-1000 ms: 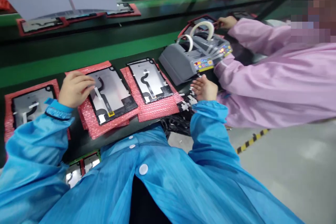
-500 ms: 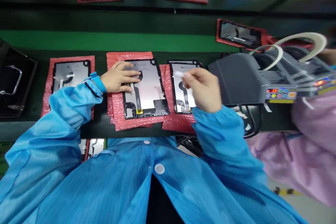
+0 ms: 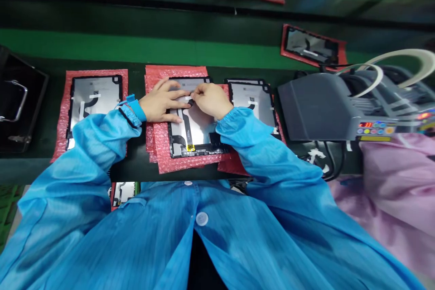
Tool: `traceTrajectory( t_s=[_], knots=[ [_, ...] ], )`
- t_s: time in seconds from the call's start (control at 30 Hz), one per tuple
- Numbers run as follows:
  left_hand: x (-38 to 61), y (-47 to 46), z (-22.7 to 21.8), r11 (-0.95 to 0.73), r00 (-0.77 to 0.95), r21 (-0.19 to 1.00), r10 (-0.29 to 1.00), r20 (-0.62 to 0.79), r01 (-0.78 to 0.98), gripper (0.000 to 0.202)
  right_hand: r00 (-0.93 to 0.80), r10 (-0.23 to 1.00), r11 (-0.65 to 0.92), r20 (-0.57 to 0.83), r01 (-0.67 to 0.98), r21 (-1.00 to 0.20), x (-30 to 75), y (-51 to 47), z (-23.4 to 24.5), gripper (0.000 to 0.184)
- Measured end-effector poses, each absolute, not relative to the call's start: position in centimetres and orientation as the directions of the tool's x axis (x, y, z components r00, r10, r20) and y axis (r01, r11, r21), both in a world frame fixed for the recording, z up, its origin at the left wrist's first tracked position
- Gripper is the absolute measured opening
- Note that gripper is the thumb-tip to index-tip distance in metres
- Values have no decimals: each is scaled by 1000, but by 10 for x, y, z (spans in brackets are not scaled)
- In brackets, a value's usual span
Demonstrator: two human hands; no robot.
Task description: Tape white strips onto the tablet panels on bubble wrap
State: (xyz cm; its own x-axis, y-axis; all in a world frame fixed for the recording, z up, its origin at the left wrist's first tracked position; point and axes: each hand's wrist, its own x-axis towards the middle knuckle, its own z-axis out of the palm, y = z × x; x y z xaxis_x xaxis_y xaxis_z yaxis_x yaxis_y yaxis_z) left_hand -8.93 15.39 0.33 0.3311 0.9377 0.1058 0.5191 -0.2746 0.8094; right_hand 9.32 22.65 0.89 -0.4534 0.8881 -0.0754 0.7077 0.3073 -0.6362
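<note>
My left hand (image 3: 165, 102) lies spread and flat over the left side of a tablet screen panel (image 3: 205, 129), silver back up. The panel rests on pink bubble wrap (image 3: 162, 145). My right hand (image 3: 213, 101) is closed in a pinch at the panel's upper middle, its fingertips beside my left fingers. A small strip of white tape (image 3: 186, 99) shows at the pinch, partly covered by fingers, at the top of the dark flex cable (image 3: 187, 129). Whether the tape is stuck down, I cannot tell.
More panels lie to the left (image 3: 102, 84) and right (image 3: 260, 111), with one at the back (image 3: 311, 47). Grey tape dispensers (image 3: 316, 108) stand at right, near a co-worker's pink sleeve (image 3: 401, 163). A black case (image 3: 23, 113) sits at far left.
My right hand has moved left with the white tape, from above the right-hand panel to the middle panel. My left hand stays spread on the middle panel. The view has shifted slightly.
</note>
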Motion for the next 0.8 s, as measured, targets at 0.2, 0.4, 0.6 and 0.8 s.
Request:
traceTrajectory(
  t_s=[0.2,0.4,0.6,0.8],
  knots=[
    [-89,154,2,-258,292,837,948,125,483,27,-475,878,357,-59,732,-581,90,224,9,17],
    [-90,153,1,-261,292,834,948,126,486,29,-464,882,305,-75,687,-660,89,240,-1,31],
    [-92,154,1,-304,309,793,939,154,529,54,-323,946,234,-12,712,-662,132,232,15,45],
    [-99,159,-2,-490,461,569,863,207,660,61,241,962,-43,126,592,-805,278,174,6,35]
  ],
)
